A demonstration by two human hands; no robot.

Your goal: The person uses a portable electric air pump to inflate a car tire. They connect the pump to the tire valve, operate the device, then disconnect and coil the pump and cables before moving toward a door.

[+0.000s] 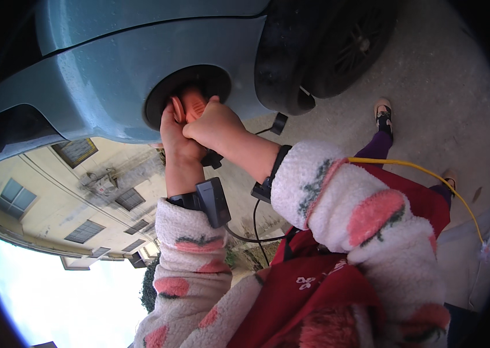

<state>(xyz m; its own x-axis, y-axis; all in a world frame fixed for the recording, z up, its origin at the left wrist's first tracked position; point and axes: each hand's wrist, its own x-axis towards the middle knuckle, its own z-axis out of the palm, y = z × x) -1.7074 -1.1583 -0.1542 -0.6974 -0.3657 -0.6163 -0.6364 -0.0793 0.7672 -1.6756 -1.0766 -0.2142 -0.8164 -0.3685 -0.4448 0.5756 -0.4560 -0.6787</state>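
Note:
A ribbed orange plug-like piece [194, 104] sits in a round black recess [218, 82] in the side of a blue-grey car [140, 52]. My right hand [218, 124] grips its near end, the thumb on top. A thin orange disc-shaped part [178, 109] stands beside it, and the fingers of my left hand [179, 137] press against that part. My two hands touch and overlap. How the orange piece meets the inside of the recess is hidden in shadow and behind my fingers.
A car wheel [353, 48] is at the upper right. A yellow cable [410, 164] runs from behind my right sleeve toward the ground. Black wrist devices [213, 202] with a dark cord [253, 239] are on my arms. A building [97, 195] stands beyond.

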